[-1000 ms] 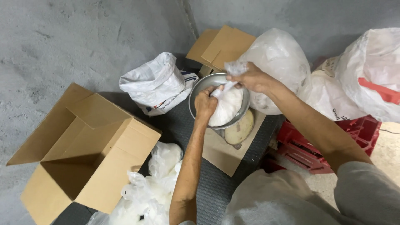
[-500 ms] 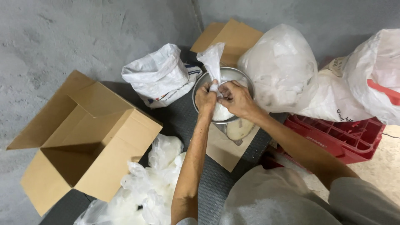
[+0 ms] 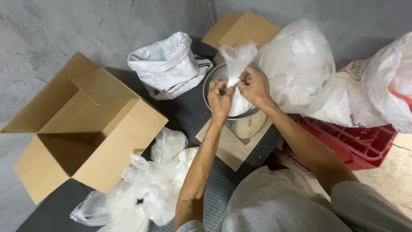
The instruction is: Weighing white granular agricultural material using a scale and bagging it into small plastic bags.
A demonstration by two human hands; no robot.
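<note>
Standing open at the left edge of the dark ribbed mat (image 3: 189, 116), an empty cardboard box (image 3: 81, 129) has its flaps spread wide, its mouth facing up. Just beside its near corner lies a heap of filled clear plastic bags (image 3: 146, 189), knotted and slumped on the mat. Behind, a rolled-down white woven sack (image 3: 165, 64) sits against the concrete wall (image 3: 56, 30), its top folded back so its inside is within reach.

At the middle, the left hand (image 3: 220, 95) is closed tight on the neck of a small clear bag (image 3: 237, 64), and the right hand (image 3: 254, 86) pinches the same neck from the other side, fingers narrow; the loose top stands up above both hands. The bag's white-filled belly rests in a metal bowl (image 3: 212, 83), which bears its weight and sits on a scale over flat cardboard (image 3: 225, 146).

Further right, a large clear sack (image 3: 300, 68) and white sacks (image 3: 382, 86) lean over a red crate (image 3: 356, 141). Bare grey concrete surrounds everything.
</note>
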